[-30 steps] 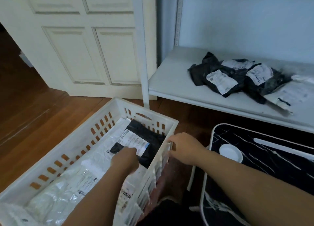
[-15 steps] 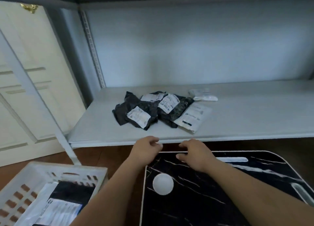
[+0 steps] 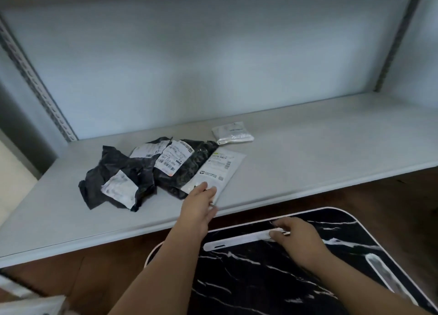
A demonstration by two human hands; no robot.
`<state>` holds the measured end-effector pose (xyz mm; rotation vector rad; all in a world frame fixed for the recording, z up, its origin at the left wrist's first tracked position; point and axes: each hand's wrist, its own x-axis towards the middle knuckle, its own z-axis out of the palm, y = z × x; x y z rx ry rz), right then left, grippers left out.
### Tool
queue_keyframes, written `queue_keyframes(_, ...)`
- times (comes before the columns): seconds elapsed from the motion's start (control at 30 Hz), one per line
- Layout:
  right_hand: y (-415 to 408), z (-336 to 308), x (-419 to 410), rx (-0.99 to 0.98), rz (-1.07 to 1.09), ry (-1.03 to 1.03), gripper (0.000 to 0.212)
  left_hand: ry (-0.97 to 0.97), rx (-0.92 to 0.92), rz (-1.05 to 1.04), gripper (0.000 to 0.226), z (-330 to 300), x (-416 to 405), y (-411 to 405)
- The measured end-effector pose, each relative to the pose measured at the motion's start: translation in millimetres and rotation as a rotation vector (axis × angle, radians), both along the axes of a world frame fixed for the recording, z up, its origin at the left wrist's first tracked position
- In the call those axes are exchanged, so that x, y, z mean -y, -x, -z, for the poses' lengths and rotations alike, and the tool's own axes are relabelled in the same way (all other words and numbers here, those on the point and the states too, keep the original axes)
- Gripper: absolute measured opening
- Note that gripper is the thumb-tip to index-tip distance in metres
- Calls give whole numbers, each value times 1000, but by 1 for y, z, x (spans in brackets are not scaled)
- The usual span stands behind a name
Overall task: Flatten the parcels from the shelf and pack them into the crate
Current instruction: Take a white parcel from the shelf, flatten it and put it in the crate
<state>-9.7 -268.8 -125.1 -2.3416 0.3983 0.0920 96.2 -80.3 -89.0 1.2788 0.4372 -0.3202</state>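
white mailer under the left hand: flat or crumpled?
Flat. The white mailer lies spread on the shelf with its label up, the left hand touching its near end.

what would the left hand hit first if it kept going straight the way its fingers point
Most likely the white parcel on the shelf: the left hand points up and away, its fingertips already at that parcel's near end. Actual contact is hard to judge.

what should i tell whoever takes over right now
Left hand: open, fingers reaching onto the near end of the white parcel on the shelf.
Right hand: fingers loosely curled, resting on the black tray, holding nothing.
On the shelf: black parcels in a crumpled pile, a small silver parcel behind.
Crate: only a corner shows, bottom left.
Left: flatten and pack every parcel on the shelf.
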Motion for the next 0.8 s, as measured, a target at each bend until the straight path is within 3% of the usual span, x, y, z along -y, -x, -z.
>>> queue_keyframes(0.17,-1,9,14,1,4,-52,35,-23,26,-235,18,5,11,2)
queue_keyframes(0.27,5,8,17,37,64,-177,31,-115,53,-172,15,6,3,16)
queue_keyframes(0.33,10,1,18,78,233,-429,34,-207,72,-47,22,10,-4,31)
queue_keyframes(0.4,18,-8,21,83,470,-858,45,-272,73,75,24,14,-12,51)
queue_keyframes(0.47,30,-7,28,57,610,-1029,47,-365,57,168,23,25,-20,73)
queue_keyframes(0.6,63,18,27,-73,519,-783,37,-553,-2,238,20,53,-33,119)
queue_keyframes(0.7,84,42,9,-163,387,-532,14,-687,-20,305,26,73,-42,153)
queue_keyframes(0.8,96,58,-3,-156,365,-451,9,-561,-105,271,46,85,-51,168)
